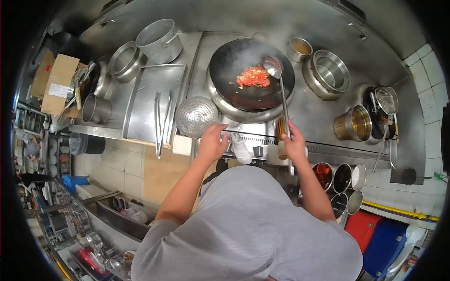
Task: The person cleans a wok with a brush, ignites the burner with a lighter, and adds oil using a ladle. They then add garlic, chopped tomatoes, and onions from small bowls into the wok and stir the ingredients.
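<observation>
Red chopped food (253, 77) lies in a steaming black wok (229, 96) on the stove. My right hand (294, 143) is closed around the handle of a long metal ladle (282, 93), whose bowl rests in the wok at the right of the food. My left hand (214, 143) is at the counter's front edge, fingers apart and holding nothing, just right of a round perforated strainer (197, 115). A white cloth (240, 149) hangs between my two hands.
Metal tongs (162, 122) lie over a steel tray (152, 86) on the left. A large pot (159, 42) stands behind it. To the right are nested pots (331, 70), a container of yellow liquid (352, 123) and seasoning tins (342, 177).
</observation>
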Tool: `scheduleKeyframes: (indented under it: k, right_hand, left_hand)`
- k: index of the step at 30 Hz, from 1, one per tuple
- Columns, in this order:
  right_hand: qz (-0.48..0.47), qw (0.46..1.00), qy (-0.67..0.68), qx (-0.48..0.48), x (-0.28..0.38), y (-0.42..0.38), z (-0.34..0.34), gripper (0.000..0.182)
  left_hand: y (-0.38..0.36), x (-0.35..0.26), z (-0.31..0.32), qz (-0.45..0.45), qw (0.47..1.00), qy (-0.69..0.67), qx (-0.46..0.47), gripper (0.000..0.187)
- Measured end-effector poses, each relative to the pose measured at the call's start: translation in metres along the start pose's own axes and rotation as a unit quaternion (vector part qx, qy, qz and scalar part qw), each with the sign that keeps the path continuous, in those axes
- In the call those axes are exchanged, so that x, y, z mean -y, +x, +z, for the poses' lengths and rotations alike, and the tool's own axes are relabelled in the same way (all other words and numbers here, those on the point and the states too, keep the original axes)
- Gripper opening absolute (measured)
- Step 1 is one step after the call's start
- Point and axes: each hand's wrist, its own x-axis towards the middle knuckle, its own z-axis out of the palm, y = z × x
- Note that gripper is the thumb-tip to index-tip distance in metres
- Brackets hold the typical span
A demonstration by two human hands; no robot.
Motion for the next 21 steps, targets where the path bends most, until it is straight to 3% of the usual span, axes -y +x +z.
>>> scheduleKeyframes:
  k: [2,3,5,7,9,11,12,15,17,20,21]
  right_hand:
    - [-0.073,0.990,-0.110,-0.045,-0.006,0.014,0.022,0.064]
    - [-0.069,0.992,-0.103,-0.040,-0.006,0.018,0.029,0.063]
    - [-0.009,0.999,-0.007,0.029,-0.006,0.023,0.030,0.063]
    - [-0.044,0.996,-0.055,0.061,0.007,0.003,0.022,0.065]
    - [-0.078,0.987,-0.101,0.100,0.039,-0.024,0.011,0.067]
    - [0.098,0.982,0.023,0.159,0.066,-0.043,0.000,0.067]
    - [0.105,0.979,0.001,0.173,0.052,-0.036,-0.004,0.066]
    - [0.057,0.989,-0.044,0.127,0.051,-0.003,0.002,0.067]
    - [0.062,0.992,0.005,0.108,0.055,0.021,0.011,0.069]
    - [0.134,0.989,-0.034,0.044,0.051,0.054,0.023,0.068]
    - [0.033,0.993,-0.107,0.023,0.039,0.063,0.029,0.067]
  left_hand:
    - [0.017,-0.010,0.014,0.011,1.000,-0.020,0.009,0.035]
    - [0.025,-0.016,0.023,0.019,0.999,-0.031,0.022,0.036]
    - [0.042,-0.015,0.033,0.023,0.998,-0.021,0.046,0.047]
    - [0.057,-0.012,0.040,0.097,0.991,0.092,0.028,0.062]
    - [0.062,-0.010,0.044,0.078,0.989,0.108,0.061,0.071]
    - [0.061,-0.004,0.053,0.051,0.982,0.104,0.150,0.070]
    - [0.061,-0.004,0.055,0.047,0.981,0.113,0.150,0.067]
    - [0.062,-0.006,0.057,0.040,0.982,0.115,0.148,0.065]
    - [0.064,-0.005,0.056,0.045,0.980,0.125,0.149,0.064]
    - [0.064,-0.001,0.059,0.052,0.978,0.133,0.151,0.063]
    - [0.063,0.000,0.061,0.053,0.978,0.133,0.149,0.063]
